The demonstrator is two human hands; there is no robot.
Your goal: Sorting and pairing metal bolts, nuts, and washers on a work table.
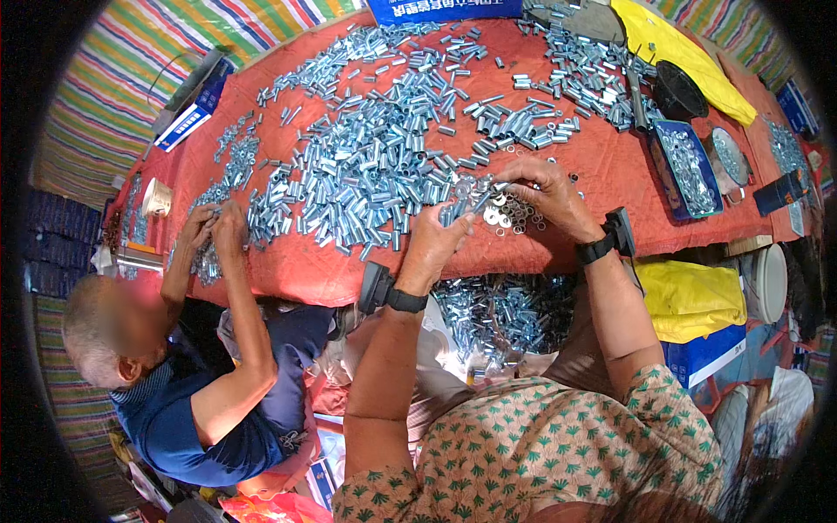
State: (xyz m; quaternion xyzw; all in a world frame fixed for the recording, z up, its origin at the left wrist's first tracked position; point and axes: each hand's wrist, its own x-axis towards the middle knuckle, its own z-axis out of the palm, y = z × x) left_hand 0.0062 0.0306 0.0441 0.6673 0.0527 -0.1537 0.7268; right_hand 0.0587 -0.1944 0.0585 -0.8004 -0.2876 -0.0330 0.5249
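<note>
My left hand (431,244) is closed around a few short silvery metal sleeves (453,212) at the near edge of a large heap. Close to its right, my right hand (547,193) has thumb and fingers pinched together over the near side of the table. Whatever sits between those fingertips is too small to make out. Just below the right fingers lies a loose pile of washers (516,216), some bright and some dark. The main heap of metal sleeves (366,157) spreads to the left and beyond my hands.
A red cloth (610,166) covers the table. A blue tray (684,170) of small metal parts stands at right, near a black round pan (680,90). At left a co-worker (200,383) handles small parts. Below the table edge, more metal pieces (501,318) fill a container.
</note>
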